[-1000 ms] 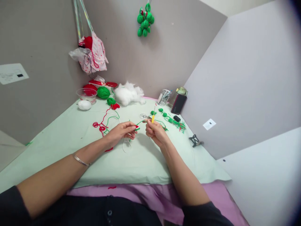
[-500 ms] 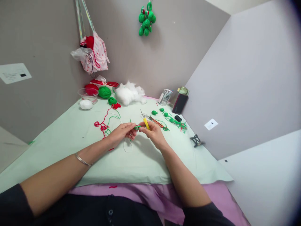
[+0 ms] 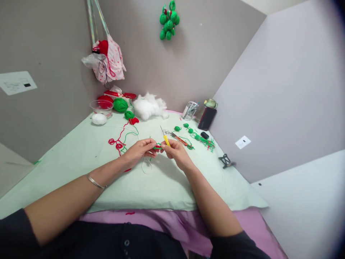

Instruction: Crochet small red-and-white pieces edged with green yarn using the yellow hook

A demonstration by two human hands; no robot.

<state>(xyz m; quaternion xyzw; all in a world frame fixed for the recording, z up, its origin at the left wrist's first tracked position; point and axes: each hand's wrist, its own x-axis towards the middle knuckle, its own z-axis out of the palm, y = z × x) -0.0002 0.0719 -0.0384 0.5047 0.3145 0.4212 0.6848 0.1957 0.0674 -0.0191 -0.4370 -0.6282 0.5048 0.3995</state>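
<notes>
A small crochet piece [image 3: 157, 146] in green, red and white is pinched between the fingertips of my two hands, above the middle of the cloth. My left hand [image 3: 142, 148] is closed on its left end. My right hand [image 3: 174, 149] touches its right end and also holds a crochet hook [image 3: 166, 140] with a yellow handle, the thin metal shaft pointing up and away. White yarn [image 3: 146, 166] hangs in a loop below the piece. Orange-handled scissors [image 3: 180, 139] lie just beyond my right hand.
Red yarn [image 3: 118, 146] trails left of my hands. Behind stand a clear bowl [image 3: 101, 107], a green yarn ball [image 3: 120, 105], white stuffing [image 3: 150, 107], a pen cup [image 3: 190, 110] and a phone [image 3: 207, 119]. Small green crochet balls [image 3: 191, 131] and a black stand [image 3: 226, 160] lie right.
The crochet piece has turned between my fingers, so more of its red and white shows. Both hands keep nearly the same place, and the hook stays in the right.
</notes>
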